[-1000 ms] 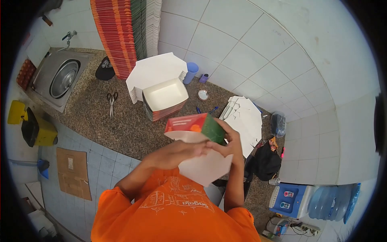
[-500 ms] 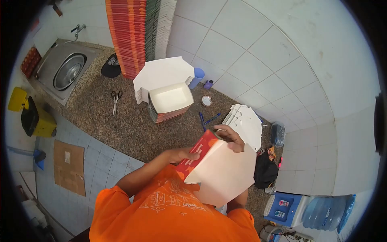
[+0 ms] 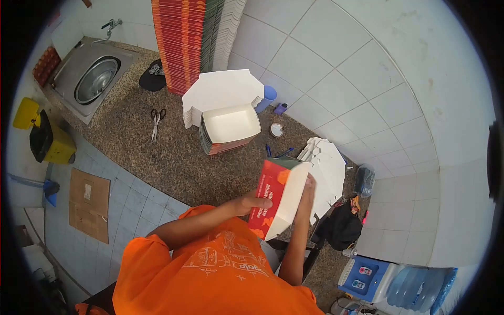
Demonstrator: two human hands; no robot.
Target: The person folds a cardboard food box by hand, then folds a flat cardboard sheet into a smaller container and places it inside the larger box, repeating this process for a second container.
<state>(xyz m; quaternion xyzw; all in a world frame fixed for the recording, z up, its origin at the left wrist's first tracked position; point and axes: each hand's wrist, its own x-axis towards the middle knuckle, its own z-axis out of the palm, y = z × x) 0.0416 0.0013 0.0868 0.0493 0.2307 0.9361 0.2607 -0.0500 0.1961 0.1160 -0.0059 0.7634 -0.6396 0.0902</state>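
In front of my orange shirt I hold a red and white cardboard food box (image 3: 274, 190), tilted, with its red printed side toward the left. My left hand (image 3: 245, 203) grips that side, its thumb lying on the print and its other fingers hidden behind. On the white side, my right hand (image 3: 306, 198) is closed around the edge, fingertips pointing up. Beyond the box, a pile of flat white cardboard blanks (image 3: 328, 167) lies on the counter. Farther left stands a stack of nested boxes (image 3: 231, 125) with white flaps raised.
A tall stack of red cartons (image 3: 181, 47) leans by the wall. Scissors (image 3: 156, 123), blue pens (image 3: 283, 152), a blue cup (image 3: 268, 97) and a round tin (image 3: 276, 130) lie on the granite counter (image 3: 173, 168). A sink (image 3: 97, 79) is far left; a black bag (image 3: 341, 228) is right.
The box has turned more upright, and its broad white flap no longer faces up toward me. My right hand has moved down from the top edge to the box's right side.
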